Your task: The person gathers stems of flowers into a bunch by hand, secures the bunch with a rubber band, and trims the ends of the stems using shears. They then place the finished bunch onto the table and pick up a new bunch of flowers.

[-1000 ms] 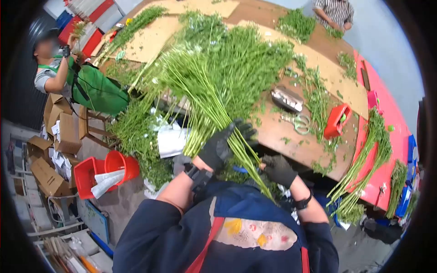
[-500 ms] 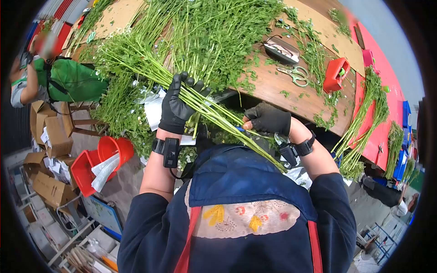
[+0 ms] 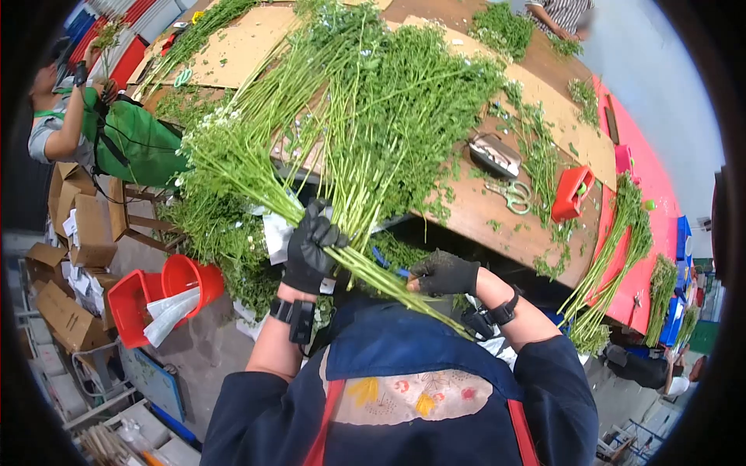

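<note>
My left hand (image 3: 313,247), in a dark glove, is wrapped round a bundle of long green stems (image 3: 373,273) with small white flowers at its upper left end. The stem ends point down to the right across my apron. My right hand (image 3: 444,273), in a dark glove with bare fingertips, is curled closed at the right side of the stems; what it grips is too small to make out. Beyond my hands, a large heap of leafy stems (image 3: 388,132) lies on the wooden table (image 3: 482,206).
Scissors (image 3: 514,196), an open glasses case (image 3: 494,155) and a red dispenser (image 3: 573,193) lie on the table. More stems (image 3: 614,256) hang over its right edge. Red bins (image 3: 134,307) and cardboard boxes (image 3: 95,233) stand at lower left. Co-workers (image 3: 64,128) are at left, top and right.
The bundle's stems have drawn closer together in my left hand. My right hand has shifted slightly left and down, beside the stems. The view has moved, showing another person at the top.
</note>
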Action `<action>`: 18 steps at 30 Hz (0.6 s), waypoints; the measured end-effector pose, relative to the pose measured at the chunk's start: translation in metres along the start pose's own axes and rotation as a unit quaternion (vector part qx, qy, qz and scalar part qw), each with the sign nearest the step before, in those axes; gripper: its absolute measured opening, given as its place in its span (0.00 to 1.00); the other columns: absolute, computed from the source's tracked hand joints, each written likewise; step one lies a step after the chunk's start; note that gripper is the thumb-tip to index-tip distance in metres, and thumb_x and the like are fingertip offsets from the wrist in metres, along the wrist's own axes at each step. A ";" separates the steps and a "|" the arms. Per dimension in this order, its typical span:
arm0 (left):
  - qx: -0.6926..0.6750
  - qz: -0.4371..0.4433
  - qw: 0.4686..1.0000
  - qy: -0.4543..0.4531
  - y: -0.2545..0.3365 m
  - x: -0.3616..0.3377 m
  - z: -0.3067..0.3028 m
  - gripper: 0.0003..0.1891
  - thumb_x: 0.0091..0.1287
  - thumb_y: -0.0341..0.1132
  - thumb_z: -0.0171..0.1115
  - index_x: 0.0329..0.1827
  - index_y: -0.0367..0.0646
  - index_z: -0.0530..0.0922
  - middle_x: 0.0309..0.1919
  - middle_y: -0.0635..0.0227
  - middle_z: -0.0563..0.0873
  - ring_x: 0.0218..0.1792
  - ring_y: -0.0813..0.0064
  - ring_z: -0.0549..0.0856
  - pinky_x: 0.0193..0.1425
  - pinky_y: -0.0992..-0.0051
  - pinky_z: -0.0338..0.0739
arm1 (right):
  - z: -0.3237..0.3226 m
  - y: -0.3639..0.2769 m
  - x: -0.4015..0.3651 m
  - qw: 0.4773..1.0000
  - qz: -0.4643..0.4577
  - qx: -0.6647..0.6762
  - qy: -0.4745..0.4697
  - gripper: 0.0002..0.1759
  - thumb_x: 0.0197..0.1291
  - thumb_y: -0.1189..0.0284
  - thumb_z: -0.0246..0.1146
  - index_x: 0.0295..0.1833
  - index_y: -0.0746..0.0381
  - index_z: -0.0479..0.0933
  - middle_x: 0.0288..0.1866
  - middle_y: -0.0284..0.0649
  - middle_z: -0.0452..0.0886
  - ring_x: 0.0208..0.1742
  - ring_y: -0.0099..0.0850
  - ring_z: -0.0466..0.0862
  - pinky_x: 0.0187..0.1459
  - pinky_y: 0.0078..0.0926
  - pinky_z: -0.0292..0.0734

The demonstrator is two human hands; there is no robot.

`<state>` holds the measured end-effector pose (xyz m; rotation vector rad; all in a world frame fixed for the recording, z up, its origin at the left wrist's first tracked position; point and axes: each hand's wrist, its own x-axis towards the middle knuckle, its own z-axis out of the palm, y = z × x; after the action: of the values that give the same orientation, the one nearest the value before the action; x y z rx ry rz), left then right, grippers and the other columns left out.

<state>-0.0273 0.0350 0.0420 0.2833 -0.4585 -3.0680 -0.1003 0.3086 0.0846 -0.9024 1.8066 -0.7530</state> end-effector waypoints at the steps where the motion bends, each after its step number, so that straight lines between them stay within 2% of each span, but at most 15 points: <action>1: 0.007 -0.001 1.000 -0.004 0.006 -0.002 0.001 0.18 0.70 0.42 0.55 0.58 0.46 0.69 0.16 0.80 0.67 0.19 0.81 0.70 0.34 0.68 0.69 | -0.011 -0.004 0.006 0.999 -0.013 0.019 0.024 0.13 0.60 0.61 0.65 0.38 0.60 0.82 0.28 0.35 0.81 0.31 0.23 0.78 0.37 0.25 0.74; 2: 0.014 -0.002 1.000 -0.006 0.013 -0.004 -0.001 0.19 0.70 0.42 0.56 0.59 0.45 0.68 0.15 0.81 0.67 0.19 0.81 0.70 0.34 0.68 0.69 | -0.026 -0.007 0.013 0.998 -0.027 0.038 0.045 0.13 0.60 0.61 0.64 0.39 0.61 0.82 0.29 0.34 0.82 0.32 0.22 0.79 0.38 0.25 0.75; 3: 0.013 0.001 1.000 0.015 0.019 -0.005 -0.004 0.19 0.70 0.42 0.56 0.59 0.45 0.69 0.15 0.81 0.66 0.17 0.81 0.69 0.32 0.68 0.70 | -0.038 -0.001 0.026 0.985 0.007 0.146 0.095 0.13 0.61 0.63 0.64 0.39 0.63 0.81 0.29 0.33 0.82 0.32 0.23 0.79 0.38 0.25 0.76; 4: 0.012 0.015 1.000 0.010 0.024 -0.007 -0.011 0.18 0.73 0.40 0.49 0.63 0.46 0.70 0.15 0.82 0.65 0.16 0.82 0.68 0.30 0.67 0.71 | -0.058 -0.012 0.037 0.973 0.081 0.168 0.133 0.15 0.61 0.59 0.63 0.38 0.61 0.81 0.23 0.32 0.78 0.26 0.20 0.76 0.30 0.23 0.73; 5: 0.019 0.021 0.999 0.031 0.029 -0.010 -0.015 0.17 0.73 0.39 0.48 0.62 0.45 0.70 0.14 0.82 0.65 0.16 0.82 0.68 0.29 0.67 0.71 | -0.076 -0.009 0.054 0.967 0.050 0.139 0.209 0.16 0.61 0.58 0.63 0.36 0.62 0.80 0.23 0.32 0.79 0.23 0.20 0.76 0.27 0.23 0.74; 7: 0.014 0.027 0.998 0.061 0.040 -0.014 -0.017 0.15 0.73 0.39 0.48 0.58 0.45 0.70 0.14 0.82 0.65 0.16 0.81 0.67 0.28 0.67 0.72 | -0.115 -0.027 0.091 0.935 0.066 0.251 0.242 0.14 0.60 0.60 0.64 0.34 0.62 0.80 0.25 0.33 0.81 0.20 0.21 0.78 0.24 0.21 0.74; 8: 0.006 0.026 0.996 0.090 0.047 -0.016 -0.018 0.14 0.73 0.38 0.48 0.57 0.45 0.70 0.14 0.82 0.64 0.16 0.81 0.67 0.28 0.68 0.71 | -0.129 -0.031 0.114 0.917 0.063 0.289 0.267 0.13 0.60 0.61 0.64 0.34 0.61 0.80 0.26 0.34 0.82 0.21 0.22 0.79 0.23 0.22 0.75; 9: 0.002 0.026 0.996 0.089 0.053 -0.016 -0.023 0.13 0.73 0.38 0.48 0.56 0.45 0.70 0.14 0.82 0.64 0.16 0.81 0.67 0.29 0.68 0.71 | -0.143 -0.014 0.145 0.889 0.051 0.370 0.265 0.15 0.61 0.60 0.63 0.38 0.62 0.79 0.28 0.34 0.82 0.22 0.20 0.78 0.23 0.19 0.74; 10: -0.002 0.026 0.996 0.089 0.059 -0.017 -0.029 0.13 0.73 0.38 0.47 0.56 0.45 0.71 0.14 0.81 0.64 0.16 0.81 0.67 0.29 0.69 0.71 | -0.157 -0.011 0.172 0.881 0.062 0.365 0.296 0.13 0.61 0.62 0.62 0.37 0.62 0.78 0.28 0.36 0.82 0.21 0.23 0.78 0.23 0.21 0.74; 12: -0.011 0.025 0.995 0.093 0.073 -0.019 -0.036 0.13 0.73 0.38 0.48 0.55 0.45 0.70 0.14 0.81 0.64 0.16 0.81 0.67 0.30 0.69 0.71 | -0.184 -0.011 0.220 0.811 0.148 0.435 0.362 0.12 0.62 0.63 0.59 0.35 0.61 0.77 0.26 0.38 0.82 0.21 0.28 0.79 0.23 0.26 0.74; 14: 0.002 0.023 0.995 0.099 0.087 -0.019 -0.058 0.16 0.72 0.44 0.52 0.55 0.45 0.72 0.13 0.79 0.63 0.15 0.79 0.66 0.30 0.67 0.72 | -0.206 0.009 0.258 0.758 0.228 0.416 0.447 0.10 0.62 0.66 0.58 0.32 0.60 0.77 0.26 0.38 0.82 0.22 0.30 0.80 0.23 0.28 0.75; 15: 0.011 0.028 0.993 0.112 0.095 -0.020 -0.057 0.15 0.72 0.43 0.52 0.54 0.44 0.73 0.13 0.79 0.62 0.15 0.79 0.67 0.30 0.66 0.72 | -0.217 0.019 0.274 0.726 0.265 0.405 0.489 0.10 0.62 0.67 0.57 0.30 0.59 0.77 0.26 0.38 0.82 0.22 0.32 0.81 0.24 0.30 0.76; 16: 0.001 0.016 0.991 0.135 0.105 -0.010 -0.056 0.15 0.71 0.43 0.53 0.53 0.44 0.73 0.13 0.79 0.62 0.14 0.78 0.67 0.30 0.66 0.72 | -0.225 0.028 0.284 0.731 0.292 0.363 0.499 0.11 0.62 0.66 0.56 0.30 0.60 0.77 0.27 0.39 0.83 0.24 0.33 0.82 0.26 0.32 0.76; 18: -0.012 0.030 0.996 0.088 0.117 -0.020 -0.075 0.15 0.70 0.44 0.55 0.53 0.44 0.73 0.13 0.80 0.63 0.15 0.79 0.67 0.30 0.66 0.72 | -0.235 0.053 0.295 0.734 0.347 0.276 0.514 0.13 0.61 0.66 0.55 0.28 0.60 0.78 0.29 0.41 0.84 0.27 0.36 0.83 0.29 0.36 0.77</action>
<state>0.0056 -0.0973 0.0094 0.5253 -0.4133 -2.9539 -0.4140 0.1156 -0.0124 0.7768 2.3452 -1.2884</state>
